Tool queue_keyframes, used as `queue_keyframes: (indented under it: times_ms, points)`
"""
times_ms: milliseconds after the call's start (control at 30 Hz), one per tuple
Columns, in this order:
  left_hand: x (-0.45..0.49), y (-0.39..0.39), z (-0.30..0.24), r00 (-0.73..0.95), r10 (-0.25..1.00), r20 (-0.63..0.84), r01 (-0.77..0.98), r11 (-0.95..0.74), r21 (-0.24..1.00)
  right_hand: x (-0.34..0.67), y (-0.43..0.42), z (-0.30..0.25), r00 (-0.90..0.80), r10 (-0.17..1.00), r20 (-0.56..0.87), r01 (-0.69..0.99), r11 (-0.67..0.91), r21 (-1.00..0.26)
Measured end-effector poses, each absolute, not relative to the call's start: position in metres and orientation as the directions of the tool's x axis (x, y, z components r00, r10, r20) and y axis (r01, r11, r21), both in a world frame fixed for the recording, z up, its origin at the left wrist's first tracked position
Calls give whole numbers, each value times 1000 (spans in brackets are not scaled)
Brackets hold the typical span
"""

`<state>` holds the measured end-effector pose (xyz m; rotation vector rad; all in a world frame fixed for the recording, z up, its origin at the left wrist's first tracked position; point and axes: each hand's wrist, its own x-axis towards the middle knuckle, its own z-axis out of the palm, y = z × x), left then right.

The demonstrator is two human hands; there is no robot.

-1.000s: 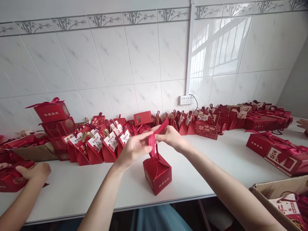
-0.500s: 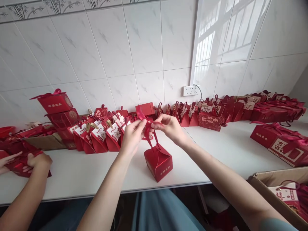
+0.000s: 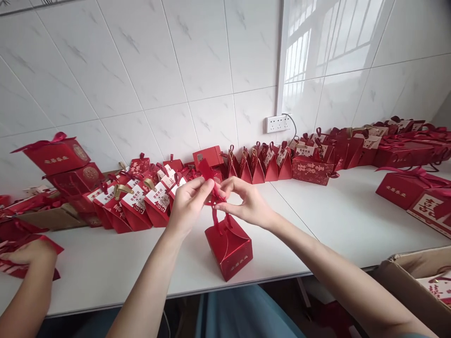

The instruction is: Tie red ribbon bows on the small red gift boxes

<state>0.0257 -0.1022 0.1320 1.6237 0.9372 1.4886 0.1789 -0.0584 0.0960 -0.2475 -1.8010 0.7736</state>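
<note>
A small red gift box [image 3: 230, 249] with gold lettering sits on the white table in front of me. Red ribbon [image 3: 215, 217] rises from its folded top up to my fingers. My left hand [image 3: 192, 199] pinches the ribbon between thumb and forefinger, and a loose end sticks up above it. From the other side my right hand [image 3: 246, 202] grips the ribbon too, with thumb and fingers curled in close to the left fingertips. Just where the ribbon crosses or loops between the fingers is partly hidden.
Red triangular gift boxes [image 3: 158, 199] stand in rows along the tiled wall. Stacked ribboned boxes [image 3: 58, 159] are at the left, where a co-worker's hand [image 3: 33, 253] handles another red box. More boxes [image 3: 398, 190] lie right, above a cardboard carton [image 3: 398, 272]. A power strip [image 3: 278, 124] is on the wall.
My right hand has shifted closer to my left, its fingers now curled at the ribbon. The view has moved slightly. The co-worker's hands and box appear farther left.
</note>
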Motion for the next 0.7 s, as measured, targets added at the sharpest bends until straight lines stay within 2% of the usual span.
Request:
queue_keyframes:
  times_ms: [133,200,300,400,533,700]
  points:
    - [24,-103,130,89,849,521,94,-528,844,176,-58,93,-474,642,603,-302,525,-796]
    - [23,-105,131,81,835,544,135,-550,824,176,-61,92,-501,653,568,-255,515,-818]
    - [23,-111,132,65,805,590,287,-581,761,177,-69,93,-474,684,555,-160,552,-818]
    - [23,-118,132,96,748,657,423,-628,653,178,-78,95,-465,738,488,-141,482,-864]
    - [24,-123,126,154,666,730,426,-711,560,178,-84,96,-424,763,488,-267,409,-873]
    - [21,-118,116,100,649,755,325,-738,591,180,-79,91,-484,722,495,-477,256,-841]
